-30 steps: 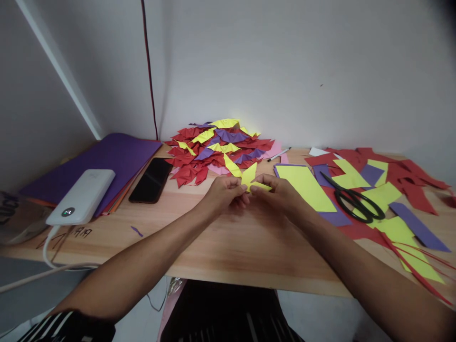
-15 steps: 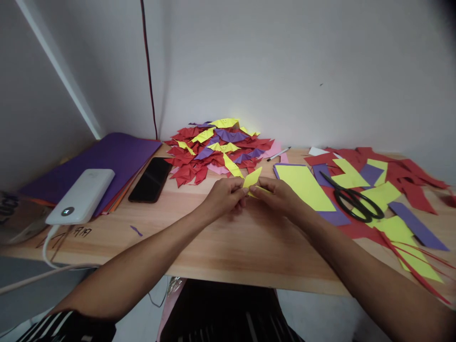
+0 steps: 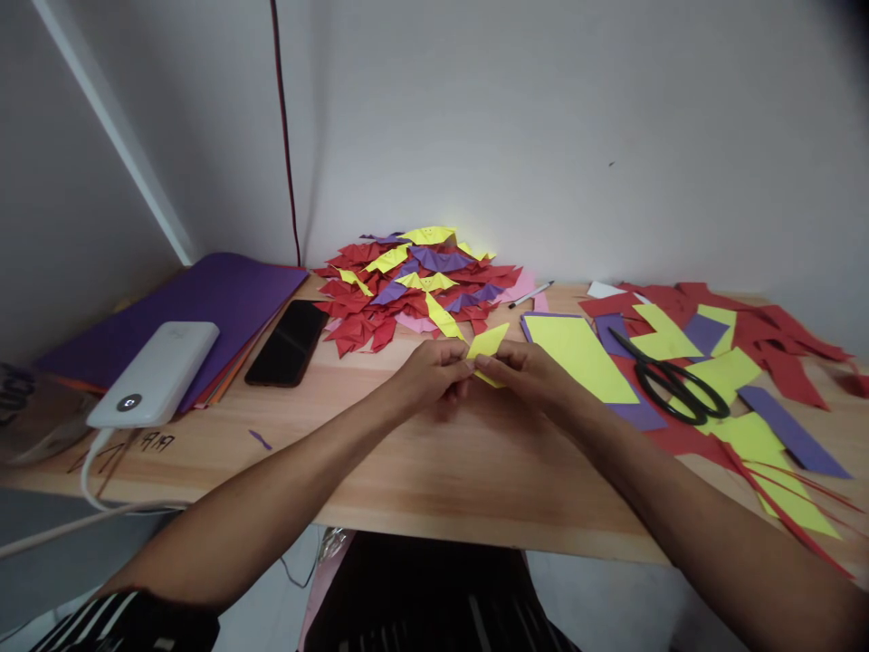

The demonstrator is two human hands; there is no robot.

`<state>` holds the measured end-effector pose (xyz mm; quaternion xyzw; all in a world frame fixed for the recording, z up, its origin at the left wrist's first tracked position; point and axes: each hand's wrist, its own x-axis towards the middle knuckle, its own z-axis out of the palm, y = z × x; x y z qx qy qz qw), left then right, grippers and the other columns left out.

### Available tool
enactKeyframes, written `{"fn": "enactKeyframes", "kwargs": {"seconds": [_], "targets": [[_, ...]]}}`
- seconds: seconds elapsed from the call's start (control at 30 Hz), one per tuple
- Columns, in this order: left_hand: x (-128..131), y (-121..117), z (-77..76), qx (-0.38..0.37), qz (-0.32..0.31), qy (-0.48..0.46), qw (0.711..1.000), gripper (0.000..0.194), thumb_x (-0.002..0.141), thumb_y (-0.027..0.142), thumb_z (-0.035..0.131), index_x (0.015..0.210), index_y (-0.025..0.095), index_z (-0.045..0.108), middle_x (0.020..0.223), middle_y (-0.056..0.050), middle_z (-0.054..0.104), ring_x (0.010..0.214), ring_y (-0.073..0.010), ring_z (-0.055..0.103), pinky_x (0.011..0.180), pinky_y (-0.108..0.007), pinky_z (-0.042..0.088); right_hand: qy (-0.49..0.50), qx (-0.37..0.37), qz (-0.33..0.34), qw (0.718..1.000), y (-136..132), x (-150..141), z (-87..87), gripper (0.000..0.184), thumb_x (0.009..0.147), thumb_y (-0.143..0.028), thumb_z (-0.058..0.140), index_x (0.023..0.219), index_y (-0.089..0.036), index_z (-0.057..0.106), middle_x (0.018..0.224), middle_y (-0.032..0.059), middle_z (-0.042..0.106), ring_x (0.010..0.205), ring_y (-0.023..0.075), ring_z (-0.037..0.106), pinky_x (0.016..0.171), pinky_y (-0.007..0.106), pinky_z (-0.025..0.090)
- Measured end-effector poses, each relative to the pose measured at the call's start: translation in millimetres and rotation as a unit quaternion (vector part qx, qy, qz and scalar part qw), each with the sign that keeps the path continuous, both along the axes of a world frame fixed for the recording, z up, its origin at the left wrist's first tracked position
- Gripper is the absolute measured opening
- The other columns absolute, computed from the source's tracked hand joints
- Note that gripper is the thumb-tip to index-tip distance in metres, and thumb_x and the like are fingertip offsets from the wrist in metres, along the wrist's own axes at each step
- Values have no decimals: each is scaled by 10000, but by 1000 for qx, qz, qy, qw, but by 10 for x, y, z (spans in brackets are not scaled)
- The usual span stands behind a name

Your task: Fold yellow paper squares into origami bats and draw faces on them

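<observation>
Both hands meet over the middle of the wooden table. My left hand and my right hand each pinch a small folded yellow paper piece between thumb and fingers, just above the tabletop. A flap of it sticks up toward the right. Right behind it lies a heap of folded red, purple and yellow paper shapes.
A black phone, a white power bank with a cable and a purple paper stack lie at the left. On the right are a yellow sheet, black scissors, a pen and coloured paper scraps.
The yellow piece's raised flap has tipped from pointing up to leaning right and lower, as both hands fold it. The hands stay in the same spot.
</observation>
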<state>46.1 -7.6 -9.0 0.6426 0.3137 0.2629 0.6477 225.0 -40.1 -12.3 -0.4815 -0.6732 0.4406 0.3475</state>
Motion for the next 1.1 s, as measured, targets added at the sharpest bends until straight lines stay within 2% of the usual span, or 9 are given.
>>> {"fn": "enactKeyframes", "kwargs": {"seconds": [0.13, 0.4, 0.57, 0.67, 0.83, 1.0, 1.1], "targets": [[5, -15, 1, -25, 9, -19, 999, 205, 805, 304, 562, 681, 146, 522, 467, 37, 495, 396, -54, 412, 408, -171, 315, 20, -11, 7, 1000, -30, -25, 63, 387, 844, -534, 512, 805, -172, 643, 728, 20, 591, 680, 147, 496, 611, 267, 372], [-8, -17, 28, -31, 6, -43, 999, 241, 802, 338, 585, 672, 144, 527, 461, 46, 485, 387, -41, 389, 398, -167, 288, 30, -53, -27, 998, -65, -63, 90, 474, 804, -624, 522, 710, -169, 616, 609, -2, 515, 567, 118, 405, 533, 256, 301], [-23, -14, 47, -43, -2, -32, 999, 253, 783, 336, 599, 634, 144, 527, 434, 42, 478, 358, -43, 378, 375, -174, 274, 24, -81, 15, 996, -54, -41, 86, 438, 784, -596, 580, 723, -164, 618, 603, -14, 501, 544, 103, 363, 511, 252, 248], [-23, -12, 35, -53, 1, -38, 998, 242, 783, 323, 592, 631, 142, 540, 429, 38, 484, 351, -46, 380, 369, -175, 281, 41, -72, 29, 996, -41, -20, 59, 401, 803, -547, 590, 762, -150, 629, 647, -11, 526, 573, 101, 389, 537, 247, 270], [-20, -5, 7, -64, 0, -65, 996, 234, 798, 322, 589, 661, 134, 560, 449, 39, 491, 373, -42, 388, 380, -165, 290, 55, -41, 4, 998, -55, -34, 62, 394, 829, -542, 557, 755, -163, 639, 722, 15, 597, 626, 122, 460, 574, 257, 335], [-13, -2, -7, -69, -6, -75, 995, 234, 823, 311, 566, 676, 130, 546, 465, 35, 503, 381, -39, 401, 390, -161, 293, 59, -47, 2, 997, -70, -62, 89, 442, 805, -590, 554, 694, -166, 606, 681, 5, 561, 617, 120, 445, 578, 261, 330], [-10, 2, -6, -52, 6, -59, 997, 241, 831, 309, 549, 665, 135, 524, 468, 34, 506, 386, -42, 407, 392, -161, 291, 45, -37, -22, 998, -58, -59, 58, 464, 803, -603, 554, 655, -164, 554, 618, -22, 483, 571, 100, 378, 549, 254, 290]]}}
